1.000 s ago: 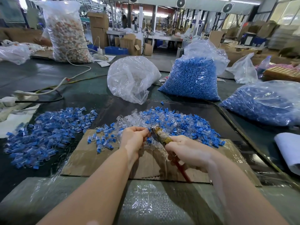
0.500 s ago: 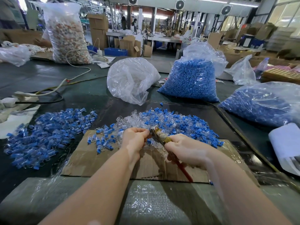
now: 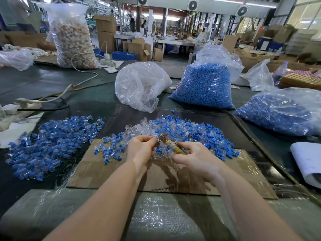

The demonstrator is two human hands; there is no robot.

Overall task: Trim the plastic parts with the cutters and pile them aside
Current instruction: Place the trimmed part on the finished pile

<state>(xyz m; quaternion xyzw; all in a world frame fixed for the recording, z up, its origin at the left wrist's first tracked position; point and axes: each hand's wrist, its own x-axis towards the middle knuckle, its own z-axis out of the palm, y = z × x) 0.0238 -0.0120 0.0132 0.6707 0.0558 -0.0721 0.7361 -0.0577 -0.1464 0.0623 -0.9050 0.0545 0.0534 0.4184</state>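
Cardboard sheet [image 3: 173,178] at frame centre, my left hand [image 3: 141,150] pinching something small I cannot identify, my right hand [image 3: 196,158] gripping the cutters [image 3: 171,145], trimmed pile [image 3: 50,141] at left.

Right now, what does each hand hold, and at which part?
The right hand grips the cutters by the handles. The left hand pinches something hidden.

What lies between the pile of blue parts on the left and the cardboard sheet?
In the head view, only bare dark table separates the left pile from the cardboard sheet.
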